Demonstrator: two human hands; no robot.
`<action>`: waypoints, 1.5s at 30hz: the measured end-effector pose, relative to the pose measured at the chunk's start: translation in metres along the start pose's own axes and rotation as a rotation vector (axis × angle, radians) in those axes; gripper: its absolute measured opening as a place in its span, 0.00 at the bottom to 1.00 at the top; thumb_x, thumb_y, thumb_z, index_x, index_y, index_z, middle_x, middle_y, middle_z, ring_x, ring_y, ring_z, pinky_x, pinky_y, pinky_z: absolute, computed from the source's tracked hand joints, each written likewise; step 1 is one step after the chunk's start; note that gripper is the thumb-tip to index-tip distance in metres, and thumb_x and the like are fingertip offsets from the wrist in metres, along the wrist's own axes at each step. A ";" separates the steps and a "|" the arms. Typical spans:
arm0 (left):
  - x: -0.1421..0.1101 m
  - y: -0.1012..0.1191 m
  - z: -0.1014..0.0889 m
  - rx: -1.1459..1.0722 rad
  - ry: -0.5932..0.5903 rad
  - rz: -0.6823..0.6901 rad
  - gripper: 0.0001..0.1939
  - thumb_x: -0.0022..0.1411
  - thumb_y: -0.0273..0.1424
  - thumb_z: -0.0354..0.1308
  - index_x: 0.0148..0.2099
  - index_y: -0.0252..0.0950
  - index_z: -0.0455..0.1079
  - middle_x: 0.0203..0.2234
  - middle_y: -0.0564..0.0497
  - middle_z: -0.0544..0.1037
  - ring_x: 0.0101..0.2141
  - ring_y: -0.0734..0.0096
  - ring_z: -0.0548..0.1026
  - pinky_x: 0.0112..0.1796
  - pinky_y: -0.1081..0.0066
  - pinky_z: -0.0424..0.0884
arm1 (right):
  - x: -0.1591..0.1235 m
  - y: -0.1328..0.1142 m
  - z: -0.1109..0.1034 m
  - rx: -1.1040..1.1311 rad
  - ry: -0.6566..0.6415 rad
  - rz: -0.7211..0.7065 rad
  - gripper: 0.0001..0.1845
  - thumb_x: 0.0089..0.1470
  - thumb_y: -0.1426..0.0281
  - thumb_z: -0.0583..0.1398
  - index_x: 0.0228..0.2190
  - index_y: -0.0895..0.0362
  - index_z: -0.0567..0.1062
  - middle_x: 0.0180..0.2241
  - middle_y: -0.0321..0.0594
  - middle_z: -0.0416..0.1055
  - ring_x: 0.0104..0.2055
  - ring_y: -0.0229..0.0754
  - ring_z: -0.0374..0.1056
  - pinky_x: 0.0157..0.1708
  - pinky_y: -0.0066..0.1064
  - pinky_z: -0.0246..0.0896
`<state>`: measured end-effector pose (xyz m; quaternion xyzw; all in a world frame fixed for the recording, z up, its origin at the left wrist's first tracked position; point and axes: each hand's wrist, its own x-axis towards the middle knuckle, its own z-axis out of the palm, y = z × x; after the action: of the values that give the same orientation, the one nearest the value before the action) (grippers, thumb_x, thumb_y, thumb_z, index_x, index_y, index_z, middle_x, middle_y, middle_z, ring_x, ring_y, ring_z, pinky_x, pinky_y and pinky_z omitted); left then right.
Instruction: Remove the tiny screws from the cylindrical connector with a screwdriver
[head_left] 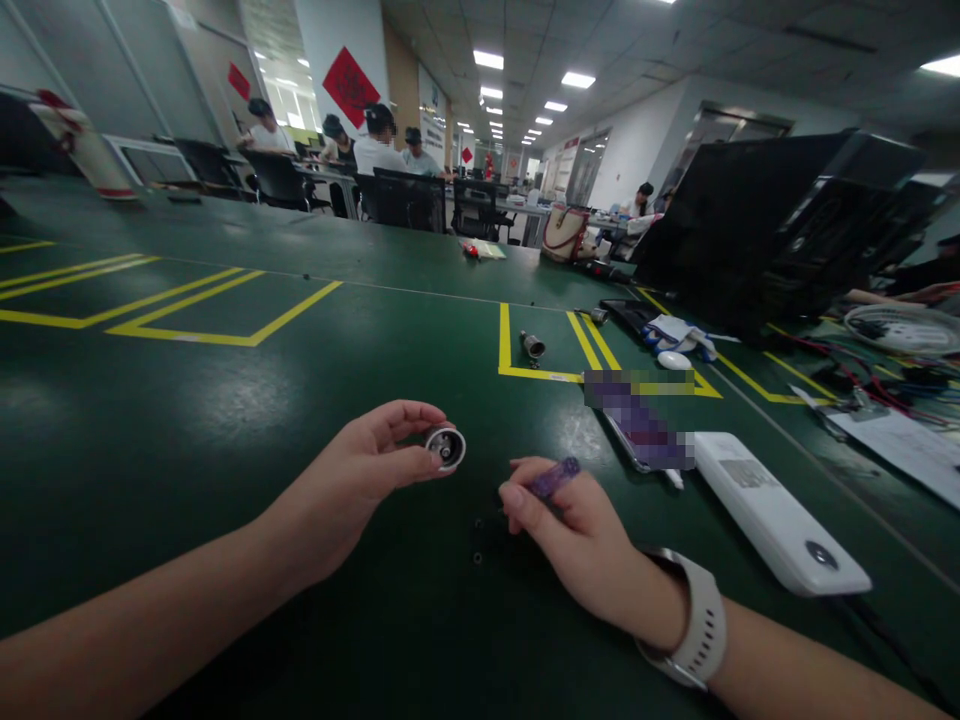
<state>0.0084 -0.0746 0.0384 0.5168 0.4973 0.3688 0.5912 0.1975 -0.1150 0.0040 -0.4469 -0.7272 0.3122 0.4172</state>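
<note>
My left hand (375, 460) pinches a round metal housing (447, 449) between thumb and fingers. The open end of the housing faces me, and small parts show inside it. To the right, my right hand (574, 515) is closed around a screwdriver with a purple see-through handle (555, 478); the fingers hide most of its shaft. Small dark screws (478, 558) lie on the green table (360, 620) just left of my right hand. The two hands are apart, both a little above the table.
A metal cylinder (533, 345) lies inside yellow tape (504, 340). A phone (637, 425) and a white power bank (780, 515) lie on the right. Behind them are gloves (679, 335), a clipboard (900, 445) and a black monitor (772, 220). People sit farther back.
</note>
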 end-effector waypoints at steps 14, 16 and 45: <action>0.001 -0.002 0.003 0.108 -0.011 0.077 0.11 0.48 0.27 0.61 0.38 0.37 0.73 0.30 0.53 0.80 0.33 0.70 0.76 0.37 0.72 0.70 | -0.012 -0.007 -0.003 0.032 0.147 -0.415 0.08 0.54 0.78 0.53 0.35 0.57 0.69 0.31 0.38 0.69 0.36 0.39 0.67 0.49 0.43 0.58; 0.000 -0.003 0.004 0.116 -0.014 0.066 0.12 0.47 0.27 0.62 0.38 0.36 0.74 0.30 0.53 0.80 0.33 0.70 0.76 0.36 0.74 0.71 | -0.013 -0.007 -0.002 -0.012 0.090 -0.431 0.08 0.54 0.78 0.55 0.36 0.58 0.69 0.33 0.39 0.70 0.38 0.39 0.67 0.50 0.42 0.58; -0.003 -0.007 0.008 0.170 0.014 0.124 0.11 0.45 0.26 0.61 0.35 0.34 0.75 0.26 0.53 0.81 0.29 0.72 0.78 0.33 0.77 0.73 | -0.015 -0.015 0.005 -0.477 -0.022 -0.553 0.04 0.57 0.74 0.54 0.34 0.59 0.69 0.33 0.41 0.73 0.36 0.39 0.67 0.51 0.41 0.57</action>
<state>0.0150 -0.0803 0.0320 0.5924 0.4981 0.3647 0.5176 0.1913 -0.1354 0.0098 -0.3146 -0.8774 0.0140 0.3620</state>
